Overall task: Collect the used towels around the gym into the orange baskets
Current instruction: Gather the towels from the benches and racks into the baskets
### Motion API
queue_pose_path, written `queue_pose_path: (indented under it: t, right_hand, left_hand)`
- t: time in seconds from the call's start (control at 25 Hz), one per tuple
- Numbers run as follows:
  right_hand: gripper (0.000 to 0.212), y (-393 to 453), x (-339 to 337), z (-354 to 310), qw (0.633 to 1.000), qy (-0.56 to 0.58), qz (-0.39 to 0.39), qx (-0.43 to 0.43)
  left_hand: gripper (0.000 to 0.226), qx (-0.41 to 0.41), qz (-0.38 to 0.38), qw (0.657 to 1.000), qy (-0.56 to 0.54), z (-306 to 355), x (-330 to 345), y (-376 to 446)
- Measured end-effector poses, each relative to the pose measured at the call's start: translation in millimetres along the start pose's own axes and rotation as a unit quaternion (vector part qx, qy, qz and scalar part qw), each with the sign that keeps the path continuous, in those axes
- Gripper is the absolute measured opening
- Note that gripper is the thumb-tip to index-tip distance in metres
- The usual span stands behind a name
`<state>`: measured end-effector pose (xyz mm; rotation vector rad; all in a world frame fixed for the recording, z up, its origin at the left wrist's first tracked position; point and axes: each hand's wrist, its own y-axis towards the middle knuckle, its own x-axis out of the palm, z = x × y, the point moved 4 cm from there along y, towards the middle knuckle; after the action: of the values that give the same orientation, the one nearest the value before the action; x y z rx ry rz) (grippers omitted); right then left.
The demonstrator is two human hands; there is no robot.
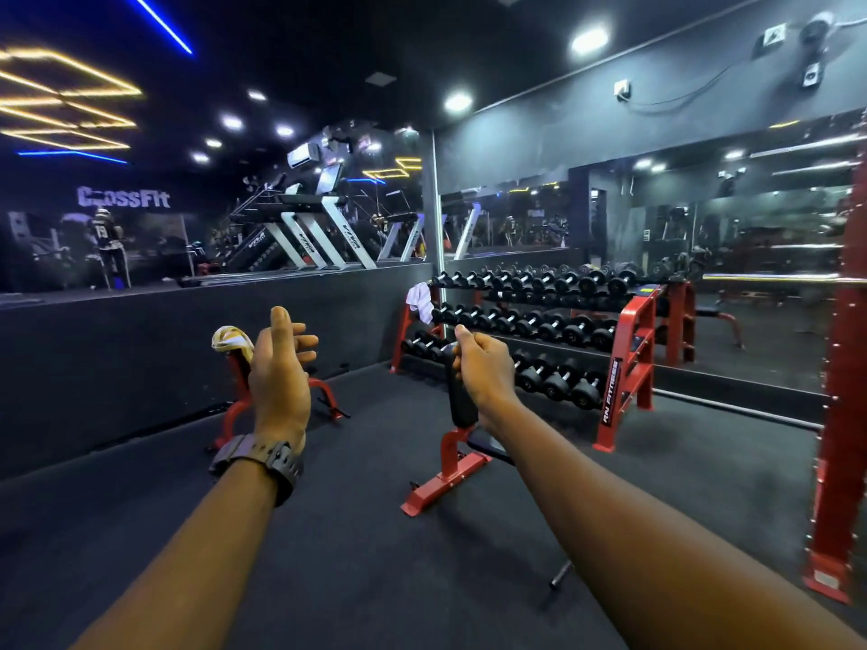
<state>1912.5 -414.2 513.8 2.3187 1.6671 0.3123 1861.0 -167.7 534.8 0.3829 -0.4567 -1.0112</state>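
Both hands are held up with nothing in them: the left hand [281, 368] spread loose, the right hand [483, 368] curled. The crumpled yellow-and-white cloth towel [230, 341] on the red metal bench [244, 401] should be taken first, then the white cloth towel [419, 300] hung on the red dumbbell rack [628, 349].

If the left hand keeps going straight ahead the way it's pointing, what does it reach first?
Probably the yellow and white towel draped on the red bench just beyond the left hand, though depth is hard to judge.
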Motion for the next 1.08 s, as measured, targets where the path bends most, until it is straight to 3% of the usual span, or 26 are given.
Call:
queue_pose_path:
  t: [0.28, 0.52, 0.92, 1.08]
  right_hand:
    - [0.048, 105, 105, 18, 0.999, -0.019, 0.039, -0.012]
    - [0.05, 222, 176, 73, 0.999, -0.004, 0.031, -0.016]
    - [0.055, 474, 302, 158, 0.999, -0.026, 0.034, -0.02]
    - [0.045, 569, 367, 205, 1.0, -0.012, 0.025, -0.006]
  left_hand:
    - [0.06, -0.004, -0.036, 0.999, 0.0, -56, 9, 145]
    - [0.06, -0.005, -0.076, 0.997, -0.001, -133, 66, 247]
    - [0.065, -0.023, -0.09, 0.996, -0.014, -285, 177, 472]
    - [0.066, -0.026, -0.08, 0.996, -0.019, -369, 203, 568]
